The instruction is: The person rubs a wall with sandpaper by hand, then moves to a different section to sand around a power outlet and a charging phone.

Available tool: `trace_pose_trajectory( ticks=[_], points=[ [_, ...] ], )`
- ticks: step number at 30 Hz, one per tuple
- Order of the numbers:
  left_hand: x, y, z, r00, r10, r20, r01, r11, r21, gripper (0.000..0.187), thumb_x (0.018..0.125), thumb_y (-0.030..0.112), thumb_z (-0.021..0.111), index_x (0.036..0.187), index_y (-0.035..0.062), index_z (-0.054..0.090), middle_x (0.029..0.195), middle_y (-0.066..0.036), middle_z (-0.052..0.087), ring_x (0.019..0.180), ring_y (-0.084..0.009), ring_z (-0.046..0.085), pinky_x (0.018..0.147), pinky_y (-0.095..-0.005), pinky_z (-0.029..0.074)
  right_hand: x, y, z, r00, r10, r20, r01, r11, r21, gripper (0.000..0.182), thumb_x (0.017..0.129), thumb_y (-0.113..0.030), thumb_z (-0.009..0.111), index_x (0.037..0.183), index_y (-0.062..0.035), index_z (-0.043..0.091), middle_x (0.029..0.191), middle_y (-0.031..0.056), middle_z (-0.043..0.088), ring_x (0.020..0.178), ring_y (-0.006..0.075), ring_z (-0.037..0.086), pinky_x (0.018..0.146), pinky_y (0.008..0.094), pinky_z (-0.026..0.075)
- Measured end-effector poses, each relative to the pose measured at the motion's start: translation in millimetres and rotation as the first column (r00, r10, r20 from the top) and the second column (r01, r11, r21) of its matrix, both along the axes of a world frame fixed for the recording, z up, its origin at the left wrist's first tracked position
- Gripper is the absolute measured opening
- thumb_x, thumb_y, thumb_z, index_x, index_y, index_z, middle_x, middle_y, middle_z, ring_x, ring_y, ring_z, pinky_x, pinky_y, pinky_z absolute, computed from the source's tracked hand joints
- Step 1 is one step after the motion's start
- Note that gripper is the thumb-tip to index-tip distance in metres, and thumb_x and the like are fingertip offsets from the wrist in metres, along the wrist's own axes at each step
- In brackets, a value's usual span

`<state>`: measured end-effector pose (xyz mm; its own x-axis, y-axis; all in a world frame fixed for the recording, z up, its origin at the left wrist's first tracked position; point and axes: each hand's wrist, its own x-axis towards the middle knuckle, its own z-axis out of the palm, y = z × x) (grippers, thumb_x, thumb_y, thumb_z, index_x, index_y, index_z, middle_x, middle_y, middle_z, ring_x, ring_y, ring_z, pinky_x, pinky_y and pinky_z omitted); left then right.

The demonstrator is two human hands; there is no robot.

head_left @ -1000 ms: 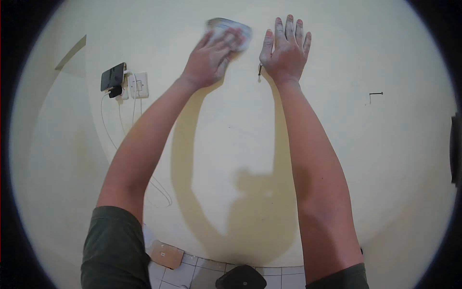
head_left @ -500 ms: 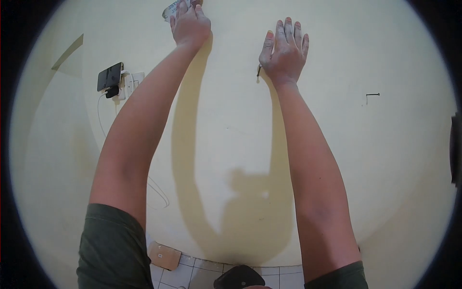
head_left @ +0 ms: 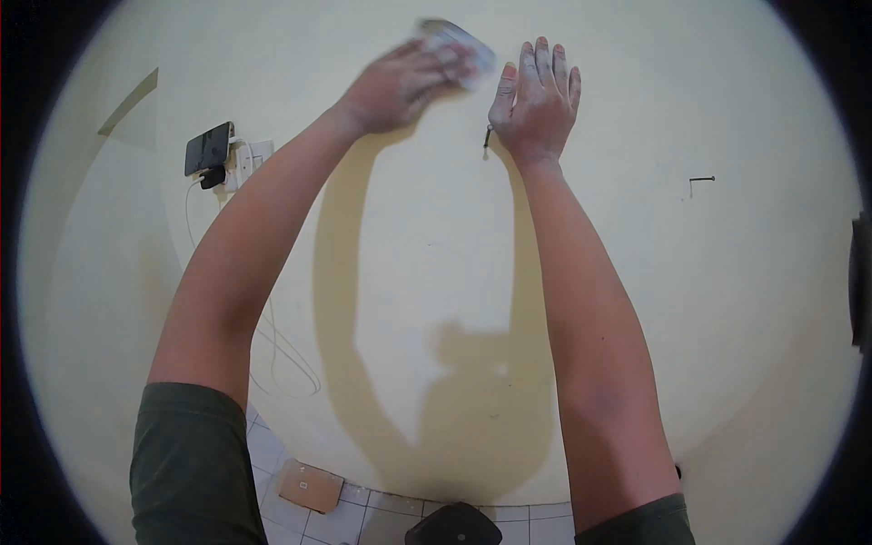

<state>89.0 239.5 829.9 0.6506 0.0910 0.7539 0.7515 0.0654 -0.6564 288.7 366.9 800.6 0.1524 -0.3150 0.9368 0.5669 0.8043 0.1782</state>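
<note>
A small grey sheet, by its look a piece of sandpaper point(head_left: 474, 56), lies against the cream wall point(head_left: 436, 191) near the top of the view. My left hand point(head_left: 400, 86) holds it under the fingers, both smeared by motion. To the right, my right hand point(head_left: 538, 104) rests flat on the wall with its fingers stretched upward and holds nothing. Pale dust covers the fingers of my right hand. Just below that thumb, a nail point(head_left: 487, 138) sticks out of the wall.
A phone point(head_left: 208, 148) and charger hang at a wall socket point(head_left: 259, 156) on the left, with a cable point(head_left: 295, 359) trailing down. Another nail point(head_left: 702, 179) protrudes at right. On the tiled floor lies a brown cardboard box point(head_left: 311, 488), beside a dark object point(head_left: 454, 525).
My left hand has swept right and slightly down with the sandpaper, from the upper left toward my right hand. The right hand stays in place.
</note>
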Motion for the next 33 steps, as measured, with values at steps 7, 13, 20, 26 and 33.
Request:
trace_pose_trajectory(
  ticks=[7, 13, 20, 26, 33],
  points=[
    [17, -1, -27, 0.987, 0.051, -0.151, -0.063, 0.995, -0.077, 0.044, 0.1, 0.015, 0.053, 0.142, 0.0245, 0.062, 0.149, 0.002, 0.059, 0.136, -0.0231, 0.055, 0.121, -0.0429, 0.035, -1, 4, -1, 1.0, 0.028, -0.015, -0.027, 0.998, 0.054, 0.053, 0.103, -0.037, 0.046, 0.135, 0.0017, 0.064, 0.148, 0.0175, 0.058, 0.145, 0.0359, 0.046, 0.123, 0.0545, 0.026],
    [-6, 21, 6, 0.916, -0.038, 0.398, -0.121, 0.922, 0.367, 0.042, 0.096, 0.008, 0.054, 0.137, 0.0076, 0.063, 0.149, -0.01, 0.058, 0.14, -0.0266, 0.051, 0.118, -0.0456, 0.038, 0, 2, -2, 1.0, 0.023, -0.007, -0.023, 0.999, 0.046, 0.053, 0.102, -0.036, 0.047, 0.135, 0.0019, 0.064, 0.147, 0.0183, 0.058, 0.143, 0.0369, 0.047, 0.122, 0.0552, 0.027],
    [-4, 31, 19, 0.921, 0.055, 0.385, -0.136, 0.973, 0.187, 0.047, 0.098, 0.017, 0.057, 0.145, 0.023, 0.058, 0.157, -0.001, 0.051, 0.144, -0.0246, 0.048, 0.121, -0.0409, 0.037, 1, -1, -2, 1.0, 0.007, -0.011, -0.006, 0.999, 0.041, 0.052, 0.101, -0.034, 0.049, 0.135, 0.002, 0.063, 0.147, 0.0183, 0.058, 0.143, 0.0358, 0.047, 0.122, 0.0546, 0.027],
    [25, 10, 29, 0.949, 0.032, -0.315, -0.071, 0.991, -0.113, 0.044, 0.102, 0.016, 0.046, 0.143, 0.0136, 0.059, 0.155, -0.007, 0.053, 0.141, -0.0254, 0.049, 0.121, -0.0419, 0.033, 3, -3, -2, 1.0, 0.016, -0.013, -0.015, 1.0, 0.023, 0.052, 0.101, -0.032, 0.05, 0.137, 0.0036, 0.061, 0.147, 0.0193, 0.058, 0.144, 0.0351, 0.046, 0.123, 0.0528, 0.027],
    [20, 31, 55, 0.953, -0.045, 0.3, -0.027, 0.973, 0.229, 0.03, 0.097, 0.006, 0.05, 0.117, 0.0063, 0.072, 0.13, -0.009, 0.069, 0.128, -0.0289, 0.058, 0.113, -0.0424, 0.042, 2, -2, 0, 0.998, 0.053, -0.021, -0.052, 0.998, 0.021, 0.053, 0.101, -0.032, 0.05, 0.138, 0.0044, 0.06, 0.149, 0.0202, 0.056, 0.145, 0.0351, 0.045, 0.123, 0.0523, 0.027]
  ],
)
